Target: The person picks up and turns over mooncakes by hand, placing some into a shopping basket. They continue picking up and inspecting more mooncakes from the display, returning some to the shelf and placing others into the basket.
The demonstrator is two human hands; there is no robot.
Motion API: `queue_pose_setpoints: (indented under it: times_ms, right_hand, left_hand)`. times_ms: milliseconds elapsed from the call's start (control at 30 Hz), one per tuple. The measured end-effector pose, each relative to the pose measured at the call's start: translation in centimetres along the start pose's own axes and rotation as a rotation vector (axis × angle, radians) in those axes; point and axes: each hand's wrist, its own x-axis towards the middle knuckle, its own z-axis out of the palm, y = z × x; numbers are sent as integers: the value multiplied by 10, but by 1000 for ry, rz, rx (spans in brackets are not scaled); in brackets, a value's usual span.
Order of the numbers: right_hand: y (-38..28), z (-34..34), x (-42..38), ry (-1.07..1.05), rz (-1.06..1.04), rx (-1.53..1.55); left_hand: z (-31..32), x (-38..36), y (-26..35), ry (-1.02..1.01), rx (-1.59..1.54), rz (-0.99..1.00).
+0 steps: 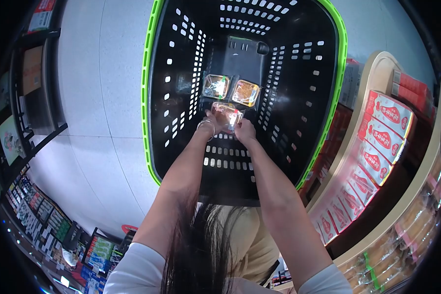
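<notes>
Both arms reach down into a deep black shopping basket (245, 188) with a bright green rim. Near its bottom, my left hand (209, 123) and my right hand (245, 131) grip a clear plastic food package (225, 116) from opposite sides. Its contents look reddish brown, but glare hides the detail. Just beyond it, two more clear packs lie side by side on the basket floor: a pale one (216, 86) on the left and a golden-brown one (245, 93) on the right. A bracelet circles my left wrist.
To the right, a curved shelf (345, 161) carries a row of red-and-white cartons (377, 139); bagged bread-like goods (377, 259) lie on the level below. Dark display racks (36, 88) stand at left on the pale tiled floor (103, 98). Long hair hangs between my arms.
</notes>
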Motion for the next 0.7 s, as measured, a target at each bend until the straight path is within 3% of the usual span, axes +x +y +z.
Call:
queue_pose_setpoints:
  times_ms: [100,267,533,600,700]
  right_hand:
    - [-1,-22,-14,50,44,-49]
    - [-21,-59,-42,150,90,-228]
    - [-13,-53,-25,94,112,-294]
    - [-9,-49,-17,-36,152,-346]
    - [-10,-40,-17,111,151,-447]
  left_hand:
    - [-5,-16,4,23,30,-12]
    - [-3,-37,12,112,386,120]
    - [3,-32,14,4,360,98]
    - [7,-26,11,52,291,133]
    - [8,-28,9,83,224,153]
